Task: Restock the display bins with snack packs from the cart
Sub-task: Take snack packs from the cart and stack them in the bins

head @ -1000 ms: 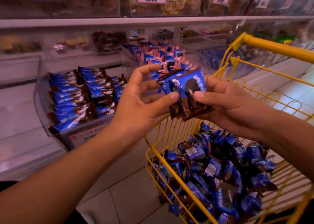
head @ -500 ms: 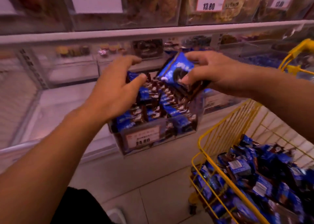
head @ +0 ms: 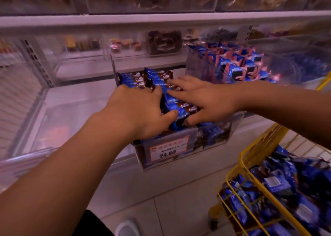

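- Pale floor tiles fill the bottom; a white shoe tip is cut off by the lower edge.
- Yellow wire cart at lower right holds a heap of blue and brown snack packs; its far side runs out of view.
- Both forearms reach forward into a clear bin bearing an orange price tag reading 24.80.
- Left hand lies over packs in the bin, fingers bent; they are hidden, so its grip cannot be told.
- Right hand rests flat on the same packs, fingers straight and spread.
- Just right, another clear bin holds blue and pink packs.
- Behind, a white shelf carries blurred tubs of dark sweets.
- Top shelf goods are too blurred to name.
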`<move>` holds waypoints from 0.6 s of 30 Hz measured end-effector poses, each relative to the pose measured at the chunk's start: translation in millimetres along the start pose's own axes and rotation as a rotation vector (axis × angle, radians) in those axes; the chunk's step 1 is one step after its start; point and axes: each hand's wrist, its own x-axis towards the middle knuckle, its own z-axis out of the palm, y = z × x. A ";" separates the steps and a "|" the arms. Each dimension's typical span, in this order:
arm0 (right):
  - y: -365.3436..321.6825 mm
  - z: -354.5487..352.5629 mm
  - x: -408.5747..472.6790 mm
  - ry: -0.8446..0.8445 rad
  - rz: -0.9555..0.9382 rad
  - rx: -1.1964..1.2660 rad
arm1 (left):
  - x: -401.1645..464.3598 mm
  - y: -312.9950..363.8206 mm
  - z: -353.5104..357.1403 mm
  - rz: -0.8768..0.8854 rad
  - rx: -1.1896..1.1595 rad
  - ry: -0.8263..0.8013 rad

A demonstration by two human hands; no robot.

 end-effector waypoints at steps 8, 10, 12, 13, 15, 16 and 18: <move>-4.8 -12.5 2.7 -0.101 0.059 0.112 | 7.4 19.1 1.4 -0.006 -0.203 -0.253; 2.5 -25.7 -22.3 0.034 0.112 0.193 | 8.9 17.5 1.8 -0.007 -0.166 -0.288; 14.4 -34.8 -63.7 0.283 0.130 0.131 | 9.8 15.7 2.7 0.003 -0.159 -0.300; 20.8 -36.6 -87.7 0.404 0.133 0.091 | 9.8 15.2 2.4 0.000 -0.170 -0.293; 29.2 -33.1 -137.6 0.483 0.130 0.159 | 8.7 16.3 -4.0 -0.009 -0.235 -0.219; 33.9 -25.6 -158.8 0.436 0.148 0.216 | 7.5 20.2 -9.9 0.005 -0.295 -0.120; 44.3 -0.9 -191.7 0.150 0.242 0.332 | 3.6 39.9 -25.1 0.107 -0.451 0.183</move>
